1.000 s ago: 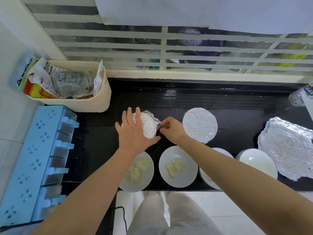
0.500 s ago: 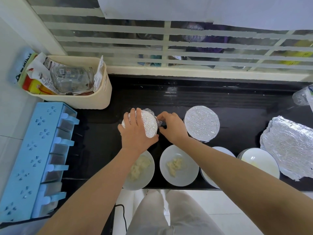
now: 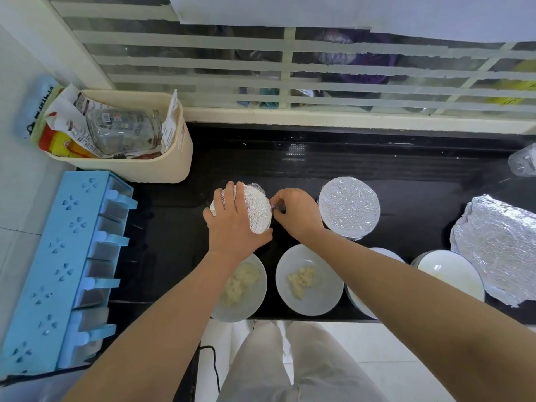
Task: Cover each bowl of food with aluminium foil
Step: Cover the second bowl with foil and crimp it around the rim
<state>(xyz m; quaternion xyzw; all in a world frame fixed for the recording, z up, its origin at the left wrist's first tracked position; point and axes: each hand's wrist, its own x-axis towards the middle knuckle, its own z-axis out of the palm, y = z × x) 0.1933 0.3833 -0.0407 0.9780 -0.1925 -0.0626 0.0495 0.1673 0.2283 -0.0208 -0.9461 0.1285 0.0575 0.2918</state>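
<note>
My left hand [image 3: 233, 223] lies flat on top of a foil-wrapped bowl [image 3: 258, 208] on the black counter, holding it down. My right hand [image 3: 297, 214] pinches the foil at that bowl's right rim. To the right stands a second foil-covered bowl [image 3: 349, 208]. Along the counter's front edge are uncovered white bowls: one with pale food [image 3: 246, 288] under my left forearm, one with pale food [image 3: 309, 281], one mostly hidden by my right arm [image 3: 359, 300], and one at the right [image 3: 451, 274]. Loose foil sheets [image 3: 499, 248] lie at the far right.
A cream basket [image 3: 162, 158] with a glass jar and packets sits at the back left. A blue rack of spice drawers [image 3: 61, 262] runs along the left. A clear bottle [image 3: 523, 161] shows at the right edge. A barred window backs the black counter [image 3: 290, 158].
My left fingers have slid further over the foil top. My right hand has shifted slightly along the bowl's right rim, still pinching the foil.
</note>
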